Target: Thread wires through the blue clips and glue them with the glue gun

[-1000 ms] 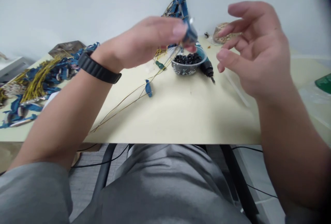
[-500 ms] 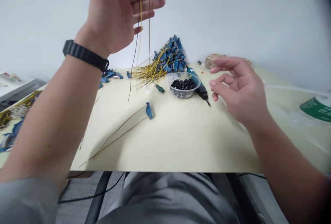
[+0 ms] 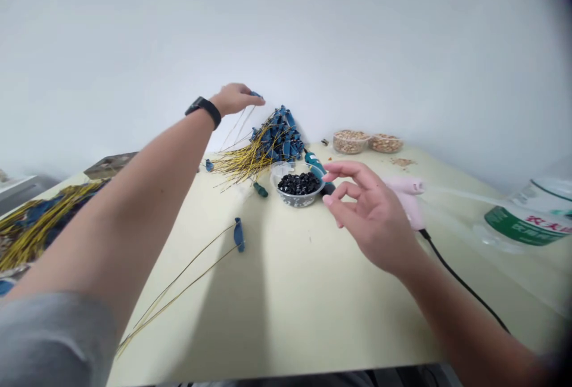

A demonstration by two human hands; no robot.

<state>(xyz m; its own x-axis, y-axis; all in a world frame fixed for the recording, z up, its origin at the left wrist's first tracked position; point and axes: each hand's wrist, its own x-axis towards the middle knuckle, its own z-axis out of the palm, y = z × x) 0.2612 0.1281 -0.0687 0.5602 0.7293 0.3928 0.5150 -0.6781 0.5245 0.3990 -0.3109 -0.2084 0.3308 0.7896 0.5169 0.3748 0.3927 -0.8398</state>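
My left hand is stretched far out over the back of the cream table, fingers closed on a blue wired piece whose thin yellow wires hang down toward the heap of blue pieces with yellow wires. My right hand hovers open just right of a clear cup of black beads, fingers apart and holding nothing. A single blue piece with long wires lies on the table between my arms.
A teal-handled tool lies behind the bead cup. Two cups of tan bits stand at the back. A pink glue gun with a black cord lies right of my hand; a plastic bottle lies far right. More wired pieces are piled left.
My left hand went from raised high with the wired piece to reaching out low over the far heap. My right hand moved forward toward the bead cup. The view tilted up.
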